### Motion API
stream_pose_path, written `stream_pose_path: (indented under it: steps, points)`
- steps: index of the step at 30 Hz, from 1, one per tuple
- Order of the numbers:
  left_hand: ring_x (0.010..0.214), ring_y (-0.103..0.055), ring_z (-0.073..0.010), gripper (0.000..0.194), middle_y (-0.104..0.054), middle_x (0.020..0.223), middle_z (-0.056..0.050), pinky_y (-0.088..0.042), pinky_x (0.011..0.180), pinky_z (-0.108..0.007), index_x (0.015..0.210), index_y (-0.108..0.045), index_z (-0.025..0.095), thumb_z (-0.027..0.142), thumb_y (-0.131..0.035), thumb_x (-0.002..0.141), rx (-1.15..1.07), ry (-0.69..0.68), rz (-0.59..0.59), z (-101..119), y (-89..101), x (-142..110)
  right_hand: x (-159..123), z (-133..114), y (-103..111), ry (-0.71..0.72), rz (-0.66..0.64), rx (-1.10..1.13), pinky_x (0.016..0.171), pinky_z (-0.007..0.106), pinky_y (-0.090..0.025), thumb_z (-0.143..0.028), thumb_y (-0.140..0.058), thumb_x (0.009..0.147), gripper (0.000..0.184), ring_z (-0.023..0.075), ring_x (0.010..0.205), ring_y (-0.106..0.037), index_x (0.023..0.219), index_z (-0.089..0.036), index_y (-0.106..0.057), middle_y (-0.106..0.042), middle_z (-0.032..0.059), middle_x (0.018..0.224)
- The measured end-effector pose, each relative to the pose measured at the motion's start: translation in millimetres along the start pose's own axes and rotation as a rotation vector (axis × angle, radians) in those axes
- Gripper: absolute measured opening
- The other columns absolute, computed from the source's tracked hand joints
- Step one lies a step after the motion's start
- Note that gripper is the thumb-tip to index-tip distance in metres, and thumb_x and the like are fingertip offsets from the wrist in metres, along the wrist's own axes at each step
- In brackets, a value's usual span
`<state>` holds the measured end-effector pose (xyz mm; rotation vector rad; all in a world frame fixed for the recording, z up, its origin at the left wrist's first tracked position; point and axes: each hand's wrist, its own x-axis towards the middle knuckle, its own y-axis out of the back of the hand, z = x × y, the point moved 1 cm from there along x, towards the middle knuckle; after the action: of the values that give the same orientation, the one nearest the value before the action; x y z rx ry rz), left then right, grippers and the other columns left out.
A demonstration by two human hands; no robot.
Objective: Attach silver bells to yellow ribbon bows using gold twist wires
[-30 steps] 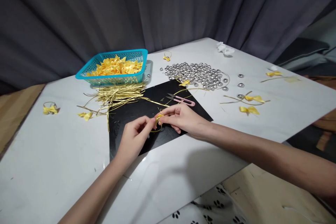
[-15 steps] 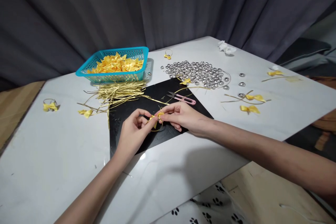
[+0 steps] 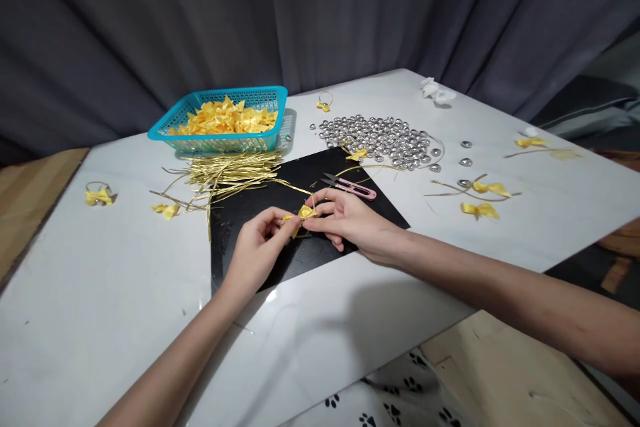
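Over the black mat [image 3: 280, 260], my left hand [image 3: 260, 240] pinches the left side of a small yellow ribbon bow [image 3: 307, 211] between thumb and fingers. My right hand [image 3: 345, 220] closes on the bow's other side, its thumb and fingertips meeting the left thumb near the knot. A thin gold tie seems to run around the bow, partly hidden by the fingers. Just beyond my right hand lie pink thread snips [image 3: 357, 189], blades pointing left. A bundle of gold ties [image 3: 233, 170] rests at the mat's far left edge.
Behind the ties stands a turquoise basket [image 3: 220, 145] filled with yellow bows. Silver teardrop beads [image 3: 380, 137] are heaped beyond the mat. Loose bows [image 3: 480, 211] and ties lie at the right, and a bow on a wire loop [image 3: 99, 195] sits at the left. Crumpled white tissue [image 3: 436, 91] lies far back.
The bow has turned between my fingertips, so its yellow loops show more plainly now. My fingers have shifted slightly around it. The whole view has moved a little.
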<state>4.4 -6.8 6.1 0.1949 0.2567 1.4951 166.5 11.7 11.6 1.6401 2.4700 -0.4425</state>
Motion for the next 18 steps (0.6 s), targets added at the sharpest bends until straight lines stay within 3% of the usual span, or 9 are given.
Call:
stream_pose_path:
  steps: [3,9,14,18]
  points:
    - [0.054,-0.043,-0.0084,0.023,-0.055,0.067,0.002,-0.033,0.046,-0.02,0.073,-0.063,0.017,0.039,-0.067,0.069,-0.019,0.036,0.04,3.9,1.8,0.7,-0.8,-0.6,-0.1,0.005,-0.036,-0.003,0.03,0.013,-0.03,-0.016,-0.063,0.077,0.022,0.0002,0.034,-0.036,0.091,-0.018,-0.046,-0.055,-0.0072,0.066]
    - [0.051,-0.046,-0.008,0.025,-0.054,0.057,0.003,-0.034,0.044,-0.017,0.073,-0.063,0.017,0.041,-0.068,0.07,-0.105,0.158,-0.058,8.8,5.9,2.7,-2.8,-4.5,0.3,-0.07,-0.177,0.016,0.031,0.014,-0.033,-0.021,-0.058,0.083,0.019,0.0018,0.035,-0.038,0.097,-0.017,-0.046,-0.062,-0.0026,0.071]
    - [0.046,-0.045,-0.0069,0.024,-0.052,0.052,0.005,-0.032,0.042,-0.016,0.072,-0.063,0.017,0.041,-0.069,0.069,-0.127,0.188,-0.053,9.9,6.9,2.0,1.2,-5.7,7.9,-0.034,-0.027,0.003,0.031,0.013,-0.031,-0.017,-0.063,0.077,0.015,-0.0003,0.034,-0.032,0.087,-0.015,-0.052,-0.055,-0.0061,0.06]
    - [0.045,-0.044,-0.0066,0.024,-0.053,0.052,0.005,-0.031,0.042,-0.017,0.069,-0.063,0.017,0.04,-0.069,0.069,-0.118,0.194,-0.074,11.8,6.7,2.0,1.7,-8.0,8.5,0.041,0.052,-0.171,0.029,0.014,-0.028,-0.018,-0.066,0.074,0.012,0.0003,0.033,-0.035,0.075,-0.014,-0.055,-0.05,-0.0065,0.057]
